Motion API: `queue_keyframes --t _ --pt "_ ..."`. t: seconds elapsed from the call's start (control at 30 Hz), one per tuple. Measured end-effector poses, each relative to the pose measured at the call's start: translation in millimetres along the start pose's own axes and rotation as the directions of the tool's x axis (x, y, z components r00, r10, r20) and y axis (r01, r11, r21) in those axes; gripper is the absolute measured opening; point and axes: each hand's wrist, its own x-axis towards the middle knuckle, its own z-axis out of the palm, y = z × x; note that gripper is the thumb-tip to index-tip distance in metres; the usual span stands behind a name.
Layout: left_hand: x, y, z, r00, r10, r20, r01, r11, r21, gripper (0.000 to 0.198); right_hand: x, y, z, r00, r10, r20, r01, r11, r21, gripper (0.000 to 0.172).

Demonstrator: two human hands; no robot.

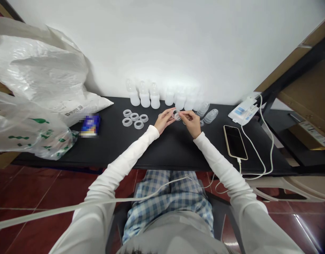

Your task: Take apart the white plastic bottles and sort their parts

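Note:
Between my two hands is a clear plastic ring, held over the black table. My left hand pinches its left side, and the fingers of my right hand grip its right side. Several similar rings lie flat to the left. Behind them stand three white baby bottles with clear domed tops. Several white bottles without such tops stand behind my hands. Clear bottle caps lie beyond my right hand, partly hidden by it.
White plastic bags fill the left end of the black table. A blue packet lies beside them. On the right are a phone with a white cable and a white-blue package. Another cable crosses my lap.

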Motion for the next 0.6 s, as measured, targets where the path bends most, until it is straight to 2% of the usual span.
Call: queue_keyframes --t 0.1,0.37,0.47,0.6 --pt "-2.0 1.4 1.8 1.0 0.004 0.002 -0.004 1.0 0.0 0.036 -0.2 -1.2 0.0 0.999 -0.035 -0.011 0.034 0.998 -0.059 0.032" --pt "-8.2 1.4 8.1 0.996 0.016 0.089 -0.019 0.999 0.029 0.039 -3.4 -3.8 3.2 0.985 -0.137 -0.102 0.112 0.969 -0.221 0.028" --pt "-5.3 -3.3 8.1 0.998 0.062 0.027 -0.065 0.991 0.113 0.039 -2.4 1.7 5.2 0.992 -0.078 -0.096 0.062 0.985 -0.163 0.036" --pt "-0.9 -8.6 7.4 0.983 0.174 -0.064 -0.15 0.948 0.279 0.041 -2.3 4.4 7.9 1.0 0.018 0.009 -0.017 0.994 -0.107 0.044"
